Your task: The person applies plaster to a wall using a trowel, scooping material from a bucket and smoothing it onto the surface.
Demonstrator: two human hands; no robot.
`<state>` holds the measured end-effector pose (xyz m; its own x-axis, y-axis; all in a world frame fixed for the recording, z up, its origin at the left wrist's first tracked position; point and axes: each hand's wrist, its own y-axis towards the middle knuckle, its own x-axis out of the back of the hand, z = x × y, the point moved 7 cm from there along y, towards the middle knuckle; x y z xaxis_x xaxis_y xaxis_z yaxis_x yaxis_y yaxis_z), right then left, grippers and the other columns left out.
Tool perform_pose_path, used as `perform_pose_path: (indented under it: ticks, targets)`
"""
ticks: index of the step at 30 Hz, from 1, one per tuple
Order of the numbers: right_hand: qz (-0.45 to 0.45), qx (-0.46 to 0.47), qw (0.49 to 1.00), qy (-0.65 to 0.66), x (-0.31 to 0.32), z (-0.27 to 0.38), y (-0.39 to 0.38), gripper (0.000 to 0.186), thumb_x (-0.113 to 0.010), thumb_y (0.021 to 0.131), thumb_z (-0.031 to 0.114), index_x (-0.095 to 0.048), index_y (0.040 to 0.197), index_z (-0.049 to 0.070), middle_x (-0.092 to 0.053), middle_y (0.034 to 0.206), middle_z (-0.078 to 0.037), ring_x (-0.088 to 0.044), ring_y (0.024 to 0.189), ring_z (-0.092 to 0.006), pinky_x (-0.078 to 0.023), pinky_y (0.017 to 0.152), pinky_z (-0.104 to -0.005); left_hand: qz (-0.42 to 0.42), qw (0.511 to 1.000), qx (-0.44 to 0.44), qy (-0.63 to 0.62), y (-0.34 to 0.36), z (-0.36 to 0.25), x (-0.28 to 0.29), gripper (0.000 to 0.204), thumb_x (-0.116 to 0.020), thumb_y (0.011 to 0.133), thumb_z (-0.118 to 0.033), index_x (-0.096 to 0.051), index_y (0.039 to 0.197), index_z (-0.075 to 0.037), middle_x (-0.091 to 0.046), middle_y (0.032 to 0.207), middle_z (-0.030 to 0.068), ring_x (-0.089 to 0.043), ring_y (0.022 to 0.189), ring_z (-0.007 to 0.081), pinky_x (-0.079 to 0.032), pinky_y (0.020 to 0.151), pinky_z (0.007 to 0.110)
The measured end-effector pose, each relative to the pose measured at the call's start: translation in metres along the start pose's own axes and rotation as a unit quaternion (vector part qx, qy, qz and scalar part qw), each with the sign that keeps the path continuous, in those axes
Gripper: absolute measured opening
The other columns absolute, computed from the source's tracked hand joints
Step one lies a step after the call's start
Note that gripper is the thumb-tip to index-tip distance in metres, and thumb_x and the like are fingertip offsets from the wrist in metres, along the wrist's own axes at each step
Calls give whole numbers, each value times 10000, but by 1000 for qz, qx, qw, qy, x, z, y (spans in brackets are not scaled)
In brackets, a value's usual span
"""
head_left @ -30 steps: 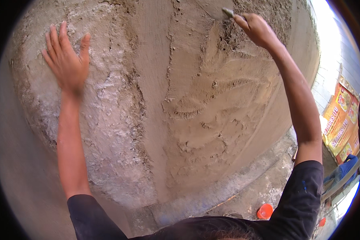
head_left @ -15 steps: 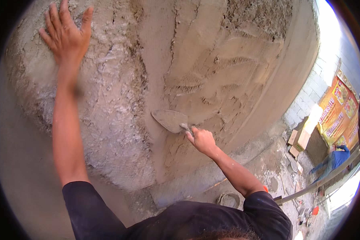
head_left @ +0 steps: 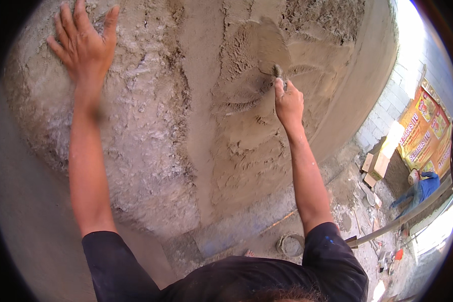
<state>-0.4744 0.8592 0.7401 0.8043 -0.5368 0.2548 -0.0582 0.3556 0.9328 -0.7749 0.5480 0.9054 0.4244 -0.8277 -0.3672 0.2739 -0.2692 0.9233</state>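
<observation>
A rough wall fills the view, with a band of fresh wet plaster down its middle. My left hand lies flat on the rough grey part at the upper left, fingers spread. My right hand is shut on the handle of a trowel. The trowel's blade is pressed against the wet plaster just above the hand, coated in mortar.
Far below lies the ground with a round bucket, scattered blocks and rubble. A yellow and orange banner hangs on a block wall at the right. A metal bar crosses the lower right. Blue cloth lies near the banner.
My right hand has swung the trowel from low on the wall back up to the upper middle of the fresh plaster. My left hand stays flat on the wall.
</observation>
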Motion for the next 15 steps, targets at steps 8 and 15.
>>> perform_pose_path:
  ticks: [8,15]
  targets:
    - [194,-228,919,256,-61,-19,-217,430,-456,1033,304,-529,715,23,-523,548,-35,-454,393,-113,-378,384,-307,-17,999,-14,-25,-6,-1,-7,824,-348,907,-767,-376,1494,-189,-333,1547,159,-260,1451,344,-99,1138,625]
    - [390,-62,908,143,22,51,-2,454,-389,1053,450,-641,1303,167,-476,555,19,-415,486,-90,-374,427,-301,57,991,55,108,-3,8,0,759,-512,940,-557,-288,1541,-151,-266,1583,189,-218,1466,393,-116,1173,605]
